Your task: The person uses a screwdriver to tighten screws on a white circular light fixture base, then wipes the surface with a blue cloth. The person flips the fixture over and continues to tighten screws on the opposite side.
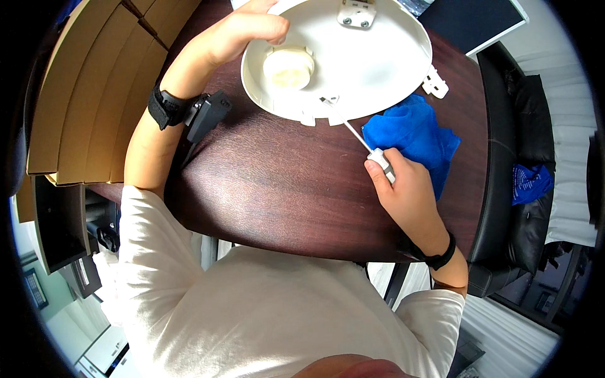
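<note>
I am looking down on a round white plastic housing (353, 63) that is lying hollow side up at the far edge of the dark wooden tabletop (277, 183), with a raised cream-coloured hub (288, 68) inside it and a small metal bracket (357, 14) screwed near its far rim. I am judging the housing to be light, stiff and rather brittle at its thin rim and clip tabs (436, 83) (the smooth plastic is probably sliding easily on the polished wood), so I would be taking hold of it at the rim or bracing it by the hub rather than by the tabs.

My left hand (242, 34) is resting over the housing's near-left rim, fingers curled down beside the hub; I cannot tell whether that grip is actually clamping the rim or only pressing on it. My right hand (403, 186) is closed firmly around the pale handle of a slim screwdriver (359, 135), whose shaft is reaching up and left so that its tip is sitting at a small fitting just inside the housing's near rim. The tool looks thin and light, needing a steady hand.

A crumpled blue cloth (419, 135) is lying just beside the right hand, partly under the housing's edge. Flat cardboard boxes (88, 88) are stacked at the left.
</note>
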Demonstrator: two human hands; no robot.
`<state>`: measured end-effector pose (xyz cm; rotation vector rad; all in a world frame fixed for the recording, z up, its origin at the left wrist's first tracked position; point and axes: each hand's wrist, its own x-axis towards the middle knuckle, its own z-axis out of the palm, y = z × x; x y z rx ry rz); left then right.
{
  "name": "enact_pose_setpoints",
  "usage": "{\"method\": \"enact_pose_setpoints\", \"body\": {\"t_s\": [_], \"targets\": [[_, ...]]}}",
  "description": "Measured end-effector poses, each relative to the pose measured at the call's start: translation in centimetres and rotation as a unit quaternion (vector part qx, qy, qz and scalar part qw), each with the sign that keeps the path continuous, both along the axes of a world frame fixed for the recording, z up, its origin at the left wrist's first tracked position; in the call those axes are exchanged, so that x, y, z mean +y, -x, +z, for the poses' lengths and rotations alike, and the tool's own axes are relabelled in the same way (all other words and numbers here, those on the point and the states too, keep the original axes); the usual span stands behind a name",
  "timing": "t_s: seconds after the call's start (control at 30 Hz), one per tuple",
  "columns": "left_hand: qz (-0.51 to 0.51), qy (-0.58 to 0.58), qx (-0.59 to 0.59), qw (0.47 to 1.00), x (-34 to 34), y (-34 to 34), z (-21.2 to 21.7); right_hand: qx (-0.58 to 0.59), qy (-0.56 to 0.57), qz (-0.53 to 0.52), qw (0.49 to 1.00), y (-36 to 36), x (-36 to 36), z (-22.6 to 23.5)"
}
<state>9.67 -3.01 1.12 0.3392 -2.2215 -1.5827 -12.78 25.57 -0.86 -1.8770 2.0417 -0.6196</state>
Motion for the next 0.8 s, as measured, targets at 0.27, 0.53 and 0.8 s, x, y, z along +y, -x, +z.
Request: {"method": "enact_pose_setpoints", "body": {"t_s": [0.27, 0.53, 0.8], "targets": [[0.126, -0.085, 0.018, 0.988, 2.3, -0.2, 0.4, 0.004, 0.008, 0.001, 1.000, -0.1, 0.2, -0.4], [0.036, -0.052, 0.009, 0.998, 1.5, 0.3, 0.7, 0.082, 0.015, -0.004, 0.997, -1.2, 0.6, -0.3], [0.100, -0.015, 0.042, 0.994, 2.1, 0.8, 0.4, -0.100, -0.054, -0.014, 0.993, -1.5, -0.1, -2.9]]}}
